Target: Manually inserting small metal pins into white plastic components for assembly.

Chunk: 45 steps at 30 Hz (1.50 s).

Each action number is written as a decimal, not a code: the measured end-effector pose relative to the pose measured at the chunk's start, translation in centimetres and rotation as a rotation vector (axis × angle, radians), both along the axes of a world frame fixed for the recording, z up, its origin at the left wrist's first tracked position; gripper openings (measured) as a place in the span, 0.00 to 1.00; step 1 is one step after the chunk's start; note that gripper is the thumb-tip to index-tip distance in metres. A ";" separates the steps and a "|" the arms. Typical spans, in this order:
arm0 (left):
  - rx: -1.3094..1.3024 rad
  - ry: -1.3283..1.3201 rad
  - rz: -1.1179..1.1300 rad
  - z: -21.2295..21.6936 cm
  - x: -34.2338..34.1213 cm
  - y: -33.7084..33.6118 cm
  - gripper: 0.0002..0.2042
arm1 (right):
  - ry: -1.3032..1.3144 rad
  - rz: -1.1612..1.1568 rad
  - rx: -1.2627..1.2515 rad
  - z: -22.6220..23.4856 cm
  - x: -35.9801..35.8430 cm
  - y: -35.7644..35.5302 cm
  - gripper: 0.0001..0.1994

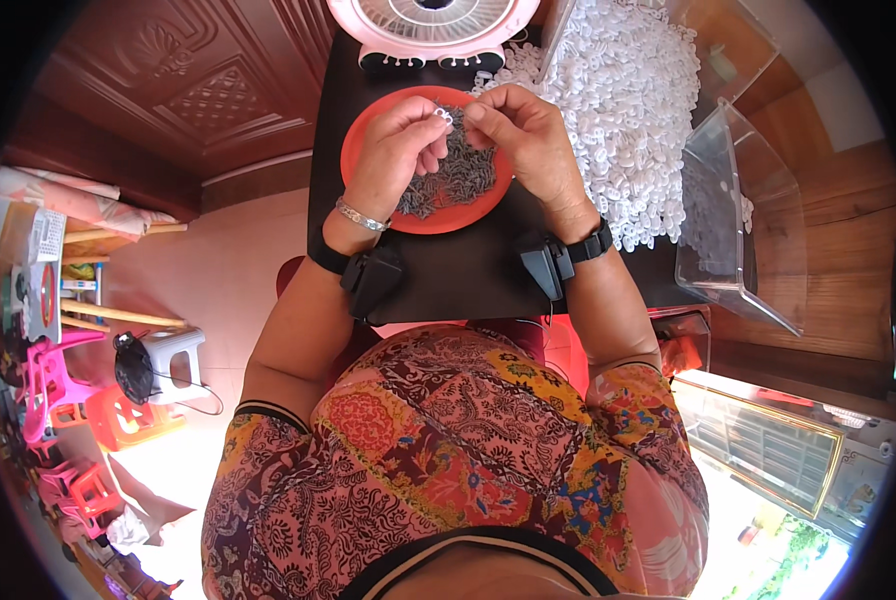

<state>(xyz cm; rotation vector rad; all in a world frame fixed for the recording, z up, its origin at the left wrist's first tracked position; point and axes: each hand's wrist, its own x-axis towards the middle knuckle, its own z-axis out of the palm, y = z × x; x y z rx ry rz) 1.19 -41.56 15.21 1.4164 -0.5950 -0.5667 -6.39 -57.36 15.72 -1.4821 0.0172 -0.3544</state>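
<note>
"From the left?"

"Left hand [398, 148], pinching a small white plastic piece [444, 117] above, and partly hiding, a round orange tray [458, 219] of grey bits [452, 184]."

"Then?"

"Right hand [536, 140], can't tell whether gripping; heaped white pieces [628, 120]; clear plastic bin [706, 277]."

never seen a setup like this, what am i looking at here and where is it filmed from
There's no robot here: these are a person's bare hands, seen from a wide fisheye camera on their head looking down, so edges bend. The left hand pinches a small white piece; whether the right hand holds anything is too small to tell. Below them, on a dark table, sits an orange-red plate of small grey pieces. A heap of white pieces lies rightward, a fan beyond.
</note>
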 end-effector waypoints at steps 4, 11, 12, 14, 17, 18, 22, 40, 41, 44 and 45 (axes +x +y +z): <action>-0.008 -0.001 -0.022 -0.1 -0.1 -0.2 0.09 | 0.014 0.009 0.066 -0.3 0.0 0.1 0.08; -0.008 -0.001 0.007 -0.2 -0.7 -0.4 0.09 | 0.030 0.023 0.054 -1.4 0.5 0.8 0.08; 0.000 -0.008 0.013 -0.1 -0.7 -0.3 0.09 | 0.017 0.013 0.066 -1.4 0.5 0.9 0.08; 0.002 -0.016 0.012 -0.1 -0.7 -0.3 0.09 | 0.003 0.003 0.078 -1.4 0.5 0.9 0.09; 0.012 -0.026 0.012 0.1 -0.7 -0.3 0.09 | 0.011 -0.011 0.045 -1.3 0.4 0.7 0.08; 0.020 -0.029 0.012 0.1 -0.8 -0.3 0.09 | 0.009 -0.004 0.033 -1.3 0.4 0.7 0.08; 0.010 -0.035 -0.015 0.0 -0.7 -0.3 0.09 | 0.000 0.005 0.027 -1.3 0.4 1.0 0.08; 0.034 -0.104 0.061 -0.8 -1.3 -0.7 0.09 | 0.017 -0.022 -0.214 -1.2 0.3 1.1 0.06; 0.035 -0.103 0.057 -0.9 -1.3 -0.6 0.09 | 0.020 -0.019 -0.244 -1.1 0.2 1.0 0.06; 0.044 -0.114 0.046 -0.8 -1.3 -0.8 0.09 | 0.056 0.010 -0.193 -0.8 0.1 0.7 0.08; 0.032 -0.109 0.052 -0.8 -1.4 -0.9 0.09 | 0.054 0.003 -0.196 -0.9 0.1 0.2 0.08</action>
